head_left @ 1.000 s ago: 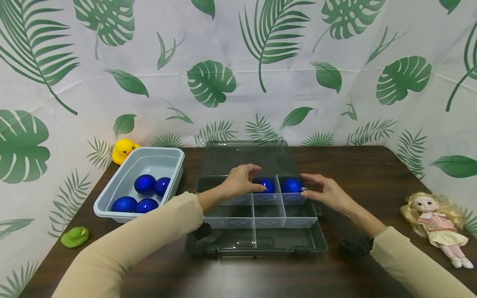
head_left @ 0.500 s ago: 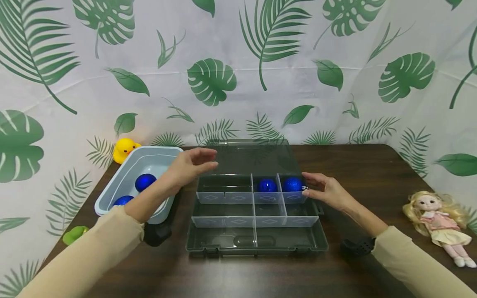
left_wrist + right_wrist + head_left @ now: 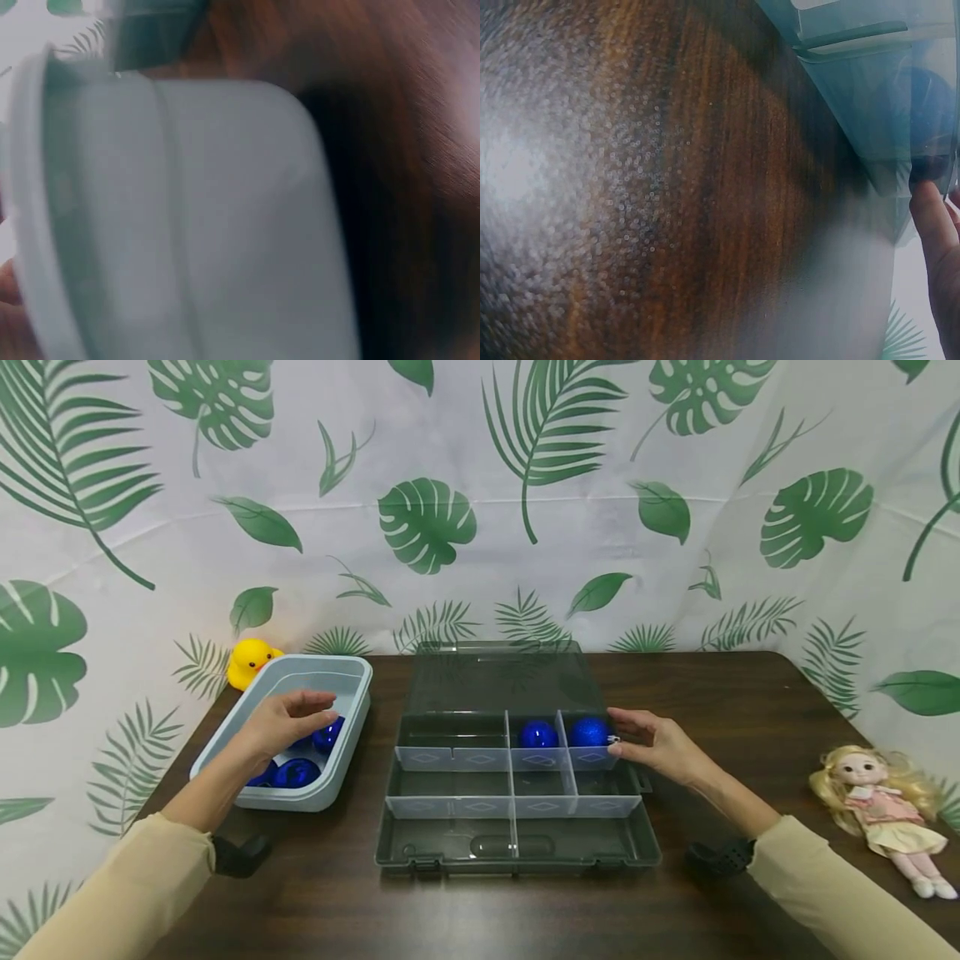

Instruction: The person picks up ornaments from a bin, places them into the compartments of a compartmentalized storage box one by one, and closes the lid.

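My left hand [image 3: 285, 727] hovers over the light-blue basin [image 3: 339, 777] in the head view, fingers relaxed and slightly spread, nothing between them. Blue Christmas balls [image 3: 297, 773] lie in the basin, partly covered by this hand. On the right, my right hand [image 3: 663, 750] rests its fingertips at the right edge of the grey compartment box [image 3: 517, 864], beside a glittery blue ball [image 3: 589, 732] with a silver cap. A shiny blue ball [image 3: 538, 735] sits in the neighbouring back compartment. The right wrist view shows a fingertip against the box's outer wall [image 3: 855, 105].
The box's clear lid [image 3: 502, 681] lies folded back. A yellow rubber duck [image 3: 251, 663] stands behind the basin. A doll [image 3: 877, 818] lies at the right side of the dark wooden table [image 3: 480, 918]. The left wrist view shows mostly the basin's outer wall [image 3: 240, 210], blurred.
My left hand has let go of the shiny ball in the back compartment and moved left to above the basin. My right hand has stayed at the box's right edge.
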Demonstrator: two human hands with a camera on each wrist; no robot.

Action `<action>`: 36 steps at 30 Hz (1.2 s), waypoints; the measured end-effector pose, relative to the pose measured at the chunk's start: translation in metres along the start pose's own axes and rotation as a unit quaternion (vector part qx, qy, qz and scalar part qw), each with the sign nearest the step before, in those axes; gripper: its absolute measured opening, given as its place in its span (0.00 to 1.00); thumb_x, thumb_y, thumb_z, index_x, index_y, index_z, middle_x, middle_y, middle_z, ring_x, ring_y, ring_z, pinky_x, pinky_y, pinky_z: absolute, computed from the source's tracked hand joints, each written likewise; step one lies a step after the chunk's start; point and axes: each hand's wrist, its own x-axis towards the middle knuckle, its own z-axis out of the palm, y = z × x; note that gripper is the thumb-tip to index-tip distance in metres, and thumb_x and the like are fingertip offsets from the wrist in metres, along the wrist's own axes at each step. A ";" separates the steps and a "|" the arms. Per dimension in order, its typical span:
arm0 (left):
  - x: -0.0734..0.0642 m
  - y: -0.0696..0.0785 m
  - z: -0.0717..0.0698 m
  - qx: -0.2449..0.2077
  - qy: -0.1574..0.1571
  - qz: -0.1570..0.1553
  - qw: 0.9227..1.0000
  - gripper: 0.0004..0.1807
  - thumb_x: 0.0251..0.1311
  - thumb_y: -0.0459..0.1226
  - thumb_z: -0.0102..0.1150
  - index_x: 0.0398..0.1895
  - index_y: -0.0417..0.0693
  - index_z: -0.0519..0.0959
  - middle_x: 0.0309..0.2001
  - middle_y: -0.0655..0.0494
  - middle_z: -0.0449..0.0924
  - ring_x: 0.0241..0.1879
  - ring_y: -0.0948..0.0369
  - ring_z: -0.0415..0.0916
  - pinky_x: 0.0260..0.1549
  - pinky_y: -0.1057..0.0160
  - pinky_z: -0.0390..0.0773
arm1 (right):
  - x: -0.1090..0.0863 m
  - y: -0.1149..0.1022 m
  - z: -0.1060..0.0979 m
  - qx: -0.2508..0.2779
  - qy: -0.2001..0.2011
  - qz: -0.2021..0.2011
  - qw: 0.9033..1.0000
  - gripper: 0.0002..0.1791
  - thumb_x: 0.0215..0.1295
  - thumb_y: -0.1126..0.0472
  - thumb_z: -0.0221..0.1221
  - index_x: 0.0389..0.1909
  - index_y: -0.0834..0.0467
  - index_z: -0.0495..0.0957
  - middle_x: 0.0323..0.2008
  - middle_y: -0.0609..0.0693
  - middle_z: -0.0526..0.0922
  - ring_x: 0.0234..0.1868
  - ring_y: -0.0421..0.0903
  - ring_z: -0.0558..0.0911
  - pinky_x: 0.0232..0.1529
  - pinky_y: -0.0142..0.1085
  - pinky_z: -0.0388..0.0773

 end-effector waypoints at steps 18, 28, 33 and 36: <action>0.012 -0.016 0.006 0.122 -0.010 -0.057 0.991 0.32 0.59 0.41 0.61 0.64 0.37 0.65 0.62 0.31 0.65 0.57 0.39 0.63 0.59 0.35 0.56 | -0.001 -0.001 0.000 0.008 -0.001 0.008 1.000 0.32 0.62 0.63 0.61 0.64 0.70 0.62 0.61 0.69 0.68 0.58 0.64 0.72 0.56 0.50 0.69; 0.012 -0.017 0.007 0.193 0.029 -0.024 0.980 0.31 0.58 0.41 0.63 0.62 0.36 0.68 0.57 0.30 0.70 0.52 0.39 0.68 0.55 0.37 0.63 | 0.001 0.003 0.001 0.003 -0.003 0.016 1.000 0.33 0.62 0.61 0.61 0.65 0.68 0.62 0.62 0.67 0.68 0.59 0.62 0.72 0.57 0.45 0.69; 0.007 -0.008 -0.001 0.173 0.059 0.002 0.983 0.31 0.59 0.42 0.62 0.61 0.33 0.68 0.55 0.29 0.71 0.51 0.39 0.70 0.53 0.41 0.69 | 0.001 0.003 0.001 -0.002 -0.003 0.012 1.000 0.33 0.62 0.61 0.61 0.65 0.68 0.62 0.61 0.67 0.68 0.59 0.63 0.72 0.57 0.45 0.70; 0.004 0.001 -0.007 0.154 0.073 -0.001 0.985 0.32 0.60 0.43 0.61 0.63 0.35 0.66 0.57 0.31 0.70 0.55 0.39 0.69 0.55 0.42 0.69 | 0.000 0.002 0.000 -0.003 -0.001 0.012 1.000 0.33 0.62 0.61 0.61 0.65 0.68 0.62 0.61 0.68 0.69 0.58 0.63 0.72 0.57 0.44 0.71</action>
